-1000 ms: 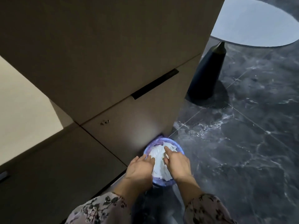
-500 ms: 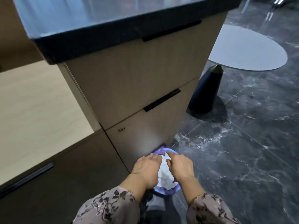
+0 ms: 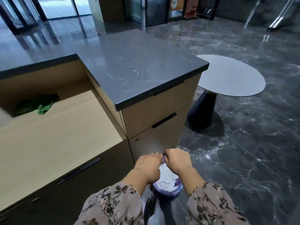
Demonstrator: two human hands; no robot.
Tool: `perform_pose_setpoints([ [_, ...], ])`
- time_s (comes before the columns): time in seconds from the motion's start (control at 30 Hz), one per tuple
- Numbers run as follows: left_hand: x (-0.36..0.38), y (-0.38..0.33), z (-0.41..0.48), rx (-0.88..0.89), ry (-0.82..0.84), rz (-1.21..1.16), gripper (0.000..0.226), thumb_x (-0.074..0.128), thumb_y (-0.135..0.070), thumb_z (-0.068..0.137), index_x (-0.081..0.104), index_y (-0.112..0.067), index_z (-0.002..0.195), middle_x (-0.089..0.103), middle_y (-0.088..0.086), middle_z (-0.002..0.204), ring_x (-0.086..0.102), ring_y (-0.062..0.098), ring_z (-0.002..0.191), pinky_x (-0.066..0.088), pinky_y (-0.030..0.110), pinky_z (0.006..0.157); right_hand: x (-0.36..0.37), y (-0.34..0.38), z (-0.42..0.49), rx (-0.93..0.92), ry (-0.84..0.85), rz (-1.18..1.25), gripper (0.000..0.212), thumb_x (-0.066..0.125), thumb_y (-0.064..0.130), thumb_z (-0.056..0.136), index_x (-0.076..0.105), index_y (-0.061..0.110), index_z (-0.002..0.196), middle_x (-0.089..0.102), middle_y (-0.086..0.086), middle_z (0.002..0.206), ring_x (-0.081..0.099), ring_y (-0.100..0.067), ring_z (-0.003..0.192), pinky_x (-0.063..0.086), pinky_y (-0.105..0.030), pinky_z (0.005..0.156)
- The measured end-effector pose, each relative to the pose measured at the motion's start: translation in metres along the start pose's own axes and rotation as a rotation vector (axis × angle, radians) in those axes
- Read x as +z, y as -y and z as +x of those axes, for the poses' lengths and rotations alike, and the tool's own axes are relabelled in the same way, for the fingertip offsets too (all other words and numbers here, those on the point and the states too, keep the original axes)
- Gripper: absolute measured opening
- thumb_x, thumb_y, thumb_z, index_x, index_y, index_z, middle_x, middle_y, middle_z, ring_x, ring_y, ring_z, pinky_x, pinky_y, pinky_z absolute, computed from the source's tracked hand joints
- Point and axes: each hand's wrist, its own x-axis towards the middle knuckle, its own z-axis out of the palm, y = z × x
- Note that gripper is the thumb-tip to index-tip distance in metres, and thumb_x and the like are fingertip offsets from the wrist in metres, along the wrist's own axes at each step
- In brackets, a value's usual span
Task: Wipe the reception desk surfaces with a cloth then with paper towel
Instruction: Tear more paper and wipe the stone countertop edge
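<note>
Both left hand (image 3: 147, 164) and right hand (image 3: 178, 161) stay over the paper towel (image 3: 165, 176) in our bin (image 3: 172, 192) at 6 o'clock, grip indiscernible; our view has risen to the desktop (image 3: 138, 67), so towel wiping is likely next.

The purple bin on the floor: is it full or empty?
Full: crumpled white paper fills the bin up to its rim.

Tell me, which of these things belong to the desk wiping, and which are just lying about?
Belongs to the job: green cloth on the lower wooden desk surface; dark stone countertop; crumpled white paper in the purple-lined bin; left hand and right hand over that bin.
Just there: round grey side table; marble floor.
</note>
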Motion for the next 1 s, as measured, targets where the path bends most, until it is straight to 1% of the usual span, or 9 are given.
perform_pose_setpoints([
  [0.1, -0.032, -0.002, -0.029, -0.018, -0.028, 0.008, 0.038, 0.048, -0.023, 0.091, 0.045, -0.016, 0.129, 0.053, 0.006, 0.132, 0.050, 0.027, 0.121, 0.038, 0.036, 0.096, -0.031, 0.022, -0.017, -0.095, -0.018, -0.008, 0.025, 0.045, 0.026, 0.091, 0.066, 0.016, 0.100, 0.068, -0.011, 0.108, 0.062, -0.033, 0.104, 0.046, -0.033, 0.080],
  [0.2, -0.057, 0.008, -0.054, -0.079, -0.055, 0.013, 0.039, 0.049, -0.026, 0.091, 0.048, -0.018, 0.130, 0.056, 0.006, 0.130, 0.053, 0.028, 0.119, 0.041, 0.035, 0.094, -0.058, 0.049, -0.029, -0.204, -0.050, -0.017, 0.025, 0.045, 0.027, 0.091, 0.066, 0.018, 0.100, 0.068, -0.010, 0.108, 0.062, -0.032, 0.104, 0.046, -0.033, 0.079],
  [0.3, -0.075, 0.024, -0.081, -0.184, -0.078, 0.010, 0.039, 0.050, -0.025, 0.091, 0.051, -0.023, 0.129, 0.060, 0.005, 0.127, 0.055, 0.027, 0.117, 0.046, 0.036, 0.092, -0.077, 0.078, -0.038, -0.327, -0.078, -0.022, 0.026, 0.043, 0.029, 0.093, 0.067, 0.020, 0.102, 0.068, -0.008, 0.107, 0.062, -0.031, 0.103, 0.044, -0.032, 0.078],
  [0.37, -0.086, 0.032, -0.099, -0.262, -0.097, 0.002, 0.039, 0.052, -0.025, 0.091, 0.052, -0.022, 0.130, 0.060, 0.005, 0.127, 0.056, 0.027, 0.117, 0.047, 0.038, 0.095, -0.088, 0.099, -0.042, -0.410, -0.091, -0.033, 0.028, 0.043, 0.031, 0.095, 0.067, 0.020, 0.104, 0.068, -0.007, 0.107, 0.062, -0.030, 0.102, 0.043, -0.032, 0.076],
  [0.47, -0.098, 0.050, -0.122, -0.384, -0.149, -0.021, 0.035, 0.053, -0.026, 0.092, 0.055, -0.021, 0.126, 0.062, 0.006, 0.124, 0.057, 0.028, 0.114, 0.048, 0.038, 0.094, -0.102, 0.132, -0.045, -0.517, -0.103, -0.039, 0.028, 0.043, 0.032, 0.095, 0.068, 0.021, 0.106, 0.068, -0.006, 0.106, 0.062, -0.029, 0.100, 0.042, -0.033, 0.074],
  [0.63, -0.111, 0.085, -0.164, -0.566, -0.184, -0.037, 0.044, 0.052, -0.028, 0.092, 0.049, -0.017, 0.135, 0.054, 0.006, 0.136, 0.049, 0.027, 0.125, 0.044, 0.038, 0.100, -0.108, 0.182, -0.046, -0.644, -0.112, -0.028, 0.028, 0.045, 0.033, 0.094, 0.068, 0.025, 0.107, 0.069, -0.002, 0.107, 0.063, -0.025, 0.099, 0.045, -0.032, 0.076],
  [0.8, -0.111, 0.120, -0.203, -0.722, -0.215, -0.096, 0.044, 0.051, -0.026, 0.091, 0.050, -0.017, 0.134, 0.055, 0.006, 0.134, 0.051, 0.027, 0.123, 0.044, 0.039, 0.100, -0.110, 0.227, -0.050, -0.754, -0.118, -0.059, 0.028, 0.045, 0.033, 0.094, 0.069, 0.025, 0.108, 0.070, -0.001, 0.107, 0.063, -0.024, 0.098, 0.050, -0.033, 0.078],
  [1.0, -0.120, 0.155, -0.226, -0.815, -0.245, -0.123, 0.043, 0.050, -0.025, 0.093, 0.048, -0.017, 0.135, 0.054, 0.006, 0.134, 0.051, 0.028, 0.122, 0.044, 0.040, 0.100, -0.119, 0.278, -0.040, -0.817, -0.139, -0.082, 0.028, 0.045, 0.034, 0.095, 0.069, 0.025, 0.106, 0.070, 0.001, 0.103, 0.064, -0.022, 0.092, 0.053, -0.033, 0.076],
])
